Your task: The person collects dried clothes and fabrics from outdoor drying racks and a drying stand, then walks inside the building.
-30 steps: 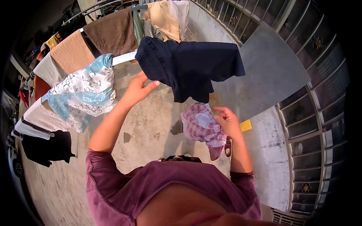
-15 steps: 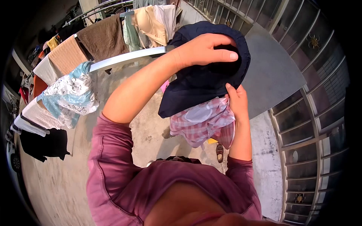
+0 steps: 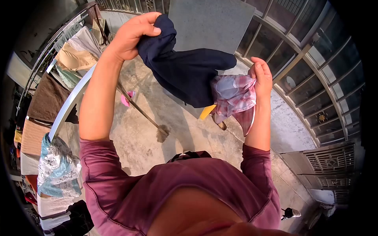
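Note:
A dark navy cloth garment (image 3: 189, 74) is stretched out in front of me; folds hide its exact kind. My left hand (image 3: 138, 34), at the upper left, is closed around its bunched end, thumb on top. On the right, my right hand (image 3: 261, 74) has its fingers closed on the edge of a red-and-grey plaid cloth (image 3: 235, 94). The plaid cloth hangs against the navy garment's lower right end; I cannot tell whether the two are joined.
To the left, a curved metal rail (image 3: 73, 98) runs beside a brown towel (image 3: 45, 98), a beige bra (image 3: 75, 58) and a blue-and-white patterned cloth (image 3: 57, 169). A grey board (image 3: 208, 25) stands ahead. Barred windows (image 3: 307, 82) line the right. A pink object (image 3: 126, 98) lies on the concrete.
My left hand has moved left, out of the garment's dark opening, and now grips one end. The hands are farther apart, the navy garment is drawn out between them, and my view has turned right.

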`<state>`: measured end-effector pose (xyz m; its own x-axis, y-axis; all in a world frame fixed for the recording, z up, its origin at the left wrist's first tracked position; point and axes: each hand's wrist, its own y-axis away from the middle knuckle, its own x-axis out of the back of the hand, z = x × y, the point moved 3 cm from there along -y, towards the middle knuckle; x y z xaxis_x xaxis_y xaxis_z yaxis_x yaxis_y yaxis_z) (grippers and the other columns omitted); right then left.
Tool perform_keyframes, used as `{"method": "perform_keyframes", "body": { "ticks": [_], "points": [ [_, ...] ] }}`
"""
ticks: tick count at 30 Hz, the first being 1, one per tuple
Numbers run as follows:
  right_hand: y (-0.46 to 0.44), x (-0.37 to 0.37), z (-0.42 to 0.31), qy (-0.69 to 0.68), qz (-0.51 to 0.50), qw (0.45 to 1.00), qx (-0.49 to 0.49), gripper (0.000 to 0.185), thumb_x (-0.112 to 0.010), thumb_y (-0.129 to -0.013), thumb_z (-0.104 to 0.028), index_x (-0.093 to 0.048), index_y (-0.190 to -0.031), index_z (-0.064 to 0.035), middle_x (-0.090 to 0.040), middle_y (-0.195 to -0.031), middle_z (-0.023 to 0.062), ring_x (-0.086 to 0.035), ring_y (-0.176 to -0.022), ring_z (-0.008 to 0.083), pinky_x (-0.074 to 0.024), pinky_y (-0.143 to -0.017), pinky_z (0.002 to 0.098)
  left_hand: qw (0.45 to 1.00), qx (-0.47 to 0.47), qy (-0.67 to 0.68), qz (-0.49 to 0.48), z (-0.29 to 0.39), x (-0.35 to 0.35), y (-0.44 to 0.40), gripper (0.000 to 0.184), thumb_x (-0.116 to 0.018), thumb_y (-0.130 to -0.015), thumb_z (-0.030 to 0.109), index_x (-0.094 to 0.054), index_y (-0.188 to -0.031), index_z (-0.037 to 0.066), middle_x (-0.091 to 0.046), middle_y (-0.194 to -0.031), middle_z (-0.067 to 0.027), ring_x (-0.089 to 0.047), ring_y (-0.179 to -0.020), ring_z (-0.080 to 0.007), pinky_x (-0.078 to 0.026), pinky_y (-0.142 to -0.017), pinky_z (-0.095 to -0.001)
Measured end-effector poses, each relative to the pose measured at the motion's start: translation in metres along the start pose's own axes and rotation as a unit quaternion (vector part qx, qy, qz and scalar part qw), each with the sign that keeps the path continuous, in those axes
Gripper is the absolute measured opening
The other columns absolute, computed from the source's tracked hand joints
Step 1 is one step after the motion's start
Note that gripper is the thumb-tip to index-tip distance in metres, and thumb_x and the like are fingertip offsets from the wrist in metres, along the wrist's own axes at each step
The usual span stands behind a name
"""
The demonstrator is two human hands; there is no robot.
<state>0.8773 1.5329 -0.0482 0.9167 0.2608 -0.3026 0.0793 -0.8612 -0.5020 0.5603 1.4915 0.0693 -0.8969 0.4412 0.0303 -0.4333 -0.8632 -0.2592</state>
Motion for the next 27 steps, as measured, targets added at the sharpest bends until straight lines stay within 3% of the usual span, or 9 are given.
{"method": "perform_keyframes", "body": {
  "ticks": [4, 6, 9, 13, 16, 18, 20, 22, 27],
  "points": [
    [0.034, 0.048, -0.046, 0.036, 0.102, 0.993, 0.052, 0.026, -0.047, -0.087, -0.023, -0.054, -0.097, 0.0001, -0.038, -0.058, -0.0019, -0.034, -0.055, 0.0063, -0.0302, -0.054, 0.0198, 0.912, 0.319, -0.161, -0.200, -0.014, -0.022, 0.096, 0.021, -0.057, -0.061, 0.003, -0.052, -0.081, -0.001, -0.053, -0.072, 0.0022, -0.048, -0.068, -0.0052, -0.038, -0.061, -0.0199],
    [0.055, 0.058, -0.064, 0.002, 0.142, 0.988, 0.053, 0.026, -0.047, -0.087, -0.023, -0.054, -0.097, 0.0007, -0.037, -0.058, -0.0018, -0.034, -0.055, 0.0068, -0.0300, -0.053, 0.0195, 0.800, 0.277, -0.367, -0.385, 0.002, -0.036, 0.134, 0.023, -0.061, -0.061, 0.011, -0.053, -0.080, 0.001, -0.053, -0.065, -0.0059, -0.052, -0.061, -0.0140, -0.038, -0.054, -0.0255],
    [0.087, 0.060, -0.073, -0.021, 0.185, 0.981, 0.054, 0.027, -0.048, -0.087, -0.024, -0.054, -0.095, 0.0006, -0.037, -0.058, -0.0018, -0.034, -0.054, 0.0071, -0.0299, -0.052, 0.0191, 0.696, 0.306, -0.249, -0.601, 0.018, -0.068, 0.201, 0.024, -0.058, -0.074, 0.021, -0.053, -0.088, 0.002, -0.053, -0.067, -0.0148, -0.054, -0.062, -0.0288, -0.039, -0.047, -0.0327],
    [0.140, 0.025, -0.060, -0.041, 0.227, 0.973, 0.023, 0.022, -0.053, -0.083, -0.022, -0.055, -0.092, -0.0019, -0.043, -0.058, -0.0017, -0.037, -0.052, 0.0048, -0.0299, -0.046, 0.0175, 0.519, 0.006, 0.217, -0.827, 0.039, -0.153, 0.241, 0.022, -0.050, -0.082, 0.018, -0.048, -0.075, -0.003, -0.048, -0.062, -0.0132, -0.052, -0.055, -0.0268, -0.039, -0.045, -0.0323],
    [0.179, -0.017, -0.052, -0.011, 0.230, 0.973, 0.027, 0.017, -0.056, -0.081, -0.018, -0.058, -0.084, -0.0019, -0.049, -0.061, -0.0012, -0.041, -0.054, 0.0044, -0.0330, -0.048, 0.0189, 0.501, -0.240, 0.292, -0.779, 0.000, -0.186, 0.218, 0.023, -0.050, -0.082, 0.018, -0.048, -0.070, -0.002, -0.050, -0.064, -0.0115, -0.053, -0.056, -0.0213, -0.041, -0.043, -0.0256],
    [0.209, -0.039, -0.067, 0.013, 0.223, 0.975, 0.021, 0.015, -0.055, -0.081, -0.014, -0.057, -0.085, -0.0004, -0.052, -0.066, -0.0001, -0.042, -0.055, 0.0047, -0.0352, -0.050, 0.0186, 0.812, -0.195, 0.242, -0.493, -0.049, -0.199, 0.183, 0.034, -0.053, -0.080, 0.027, -0.046, -0.091, -0.004, -0.051, -0.087, -0.0157, -0.054, -0.078, -0.0220, -0.043, -0.061, -0.0295],
    [0.235, -0.050, -0.080, -0.040, 0.184, 0.981, 0.042, 0.014, -0.056, -0.081, -0.013, -0.057, -0.086, -0.0004, -0.055, -0.072, -0.0003, -0.043, -0.058, 0.0041, -0.0359, -0.051, 0.0179, 0.980, -0.055, -0.001, -0.190, -0.093, -0.203, 0.166, 0.057, -0.055, -0.077, 0.035, -0.039, -0.114, -0.005, -0.047, -0.109, -0.0190, -0.050, -0.100, -0.0241, -0.042, -0.080, -0.0359],
    [0.255, -0.057, -0.094, -0.057, 0.197, 0.977, 0.062, 0.013, -0.056, -0.081, -0.013, -0.057, -0.085, -0.0005, -0.055, -0.073, -0.0004, -0.044, -0.060, 0.0043, -0.0370, -0.053, 0.0186, 0.942, -0.106, -0.233, -0.216, -0.109, -0.234, 0.164, 0.075, -0.058, -0.073, 0.040, -0.025, -0.125, -0.004, -0.036, -0.124, -0.0171, -0.039, -0.113, -0.0248, -0.030, -0.093, -0.0383],
    [0.299, -0.066, -0.111, -0.075, 0.189, 0.978, 0.055, 0.014, -0.058, -0.080, -0.014, -0.057, -0.088, -0.0028, -0.056, -0.077, 0.0017, -0.050, -0.067, 0.0081, -0.0412, -0.059, 0.0220, 0.959, 0.012, -0.081, -0.270, -0.168, -0.283, 0.181, 0.055, -0.057, -0.076, 0.027, -0.037, -0.116, -0.004, -0.044, -0.109, -0.0105, -0.043, -0.101, -0.0184, -0.034, -0.086, -0.0311]
  ]
}}
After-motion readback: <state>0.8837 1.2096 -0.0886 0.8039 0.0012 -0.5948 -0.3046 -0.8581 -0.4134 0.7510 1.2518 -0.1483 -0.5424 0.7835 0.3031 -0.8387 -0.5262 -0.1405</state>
